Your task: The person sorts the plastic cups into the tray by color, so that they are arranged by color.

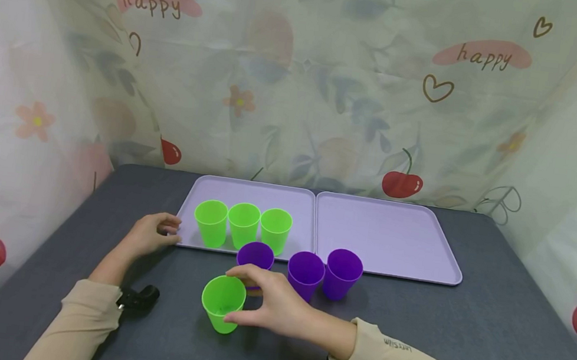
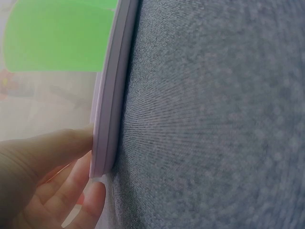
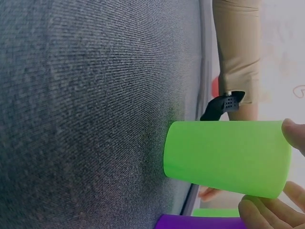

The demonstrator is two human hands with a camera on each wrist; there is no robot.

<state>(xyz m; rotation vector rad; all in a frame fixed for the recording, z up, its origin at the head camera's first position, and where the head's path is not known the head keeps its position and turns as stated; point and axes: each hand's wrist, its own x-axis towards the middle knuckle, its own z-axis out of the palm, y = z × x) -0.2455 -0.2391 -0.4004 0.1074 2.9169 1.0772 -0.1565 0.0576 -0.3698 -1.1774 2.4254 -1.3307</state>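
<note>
My right hand (image 1: 277,300) holds a green cup (image 1: 220,309) near its rim, thumb on the near side and fingers on the far side. In the right wrist view, this green cup (image 3: 226,155) has its base at the dark cloth. Past those fingers stand three purple cups (image 1: 343,272), one partly hidden behind the hand. My left hand (image 1: 151,232) is at the left lilac tray (image 1: 297,199), its thumb (image 2: 62,145) touching the rim by the near corner and the fingers loosely bent. Three green cups (image 1: 243,222) stand upright in a row on that tray.
A second lilac tray (image 1: 383,235) lies against the first on the right. Dark grey cloth (image 1: 504,347) covers the table. Behind and at the sides hangs a printed curtain (image 1: 304,87), and a thin looped cord (image 1: 502,201) sits at the back right corner.
</note>
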